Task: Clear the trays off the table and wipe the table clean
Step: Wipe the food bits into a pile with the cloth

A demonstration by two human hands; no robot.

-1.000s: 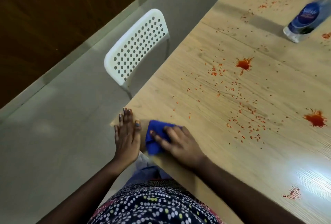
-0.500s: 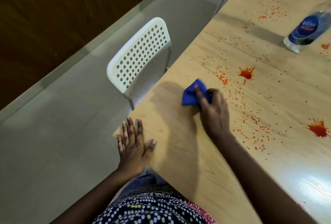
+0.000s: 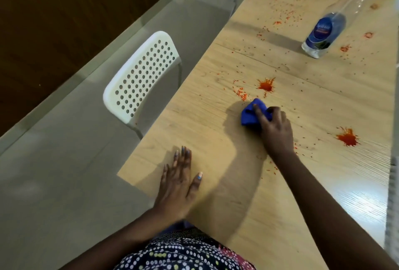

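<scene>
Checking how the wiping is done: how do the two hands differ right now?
The right hand is curled, bunching a blue cloth under its fingers; the left hand lies flat and holds nothing. The right hand reaches out among the red stains; the left hand rests near the table corner, on unstained wood. Both press on the tabletop.

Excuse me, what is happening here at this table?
A person is wiping a wooden table marked with red splatters. The right hand presses a crumpled blue cloth onto the surface, just below one red splat. The left hand lies flat and open near the table's corner. The area near the person looks clean, but another splat and many small red specks remain farther out. A water bottle stands at the far side. No trays are in view.
</scene>
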